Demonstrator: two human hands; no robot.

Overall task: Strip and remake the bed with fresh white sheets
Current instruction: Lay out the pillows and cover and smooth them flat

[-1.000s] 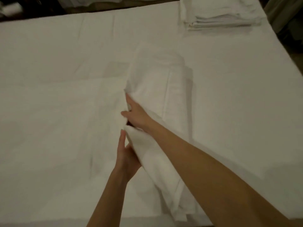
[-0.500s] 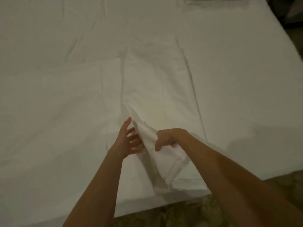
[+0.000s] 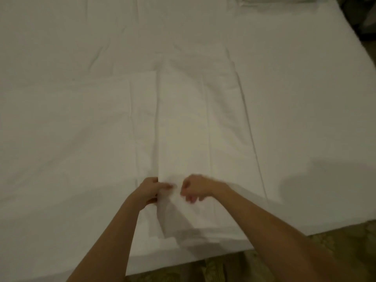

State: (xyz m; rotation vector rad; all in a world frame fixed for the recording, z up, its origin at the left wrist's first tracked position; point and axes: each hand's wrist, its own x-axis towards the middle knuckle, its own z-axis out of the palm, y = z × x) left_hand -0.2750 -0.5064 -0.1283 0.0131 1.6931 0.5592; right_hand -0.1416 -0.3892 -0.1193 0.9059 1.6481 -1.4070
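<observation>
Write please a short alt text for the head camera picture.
Two hands, left hand and right hand, grip the near end of a folded white sheet lying lengthwise on a white bed. More folded linen sits at the far right corner.

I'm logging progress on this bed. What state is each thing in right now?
Folded sheet: partly unfolded, lying in a long strip down the bed, near end lifted.
Left hand: grip closed on the strip's left edge.
Right hand: fingers curled at the strip's near end; blurred, hold unclear.
Bed: covered in white, lightly creased.
Linen stack: folded, at the far right corner, mostly out of frame.
</observation>
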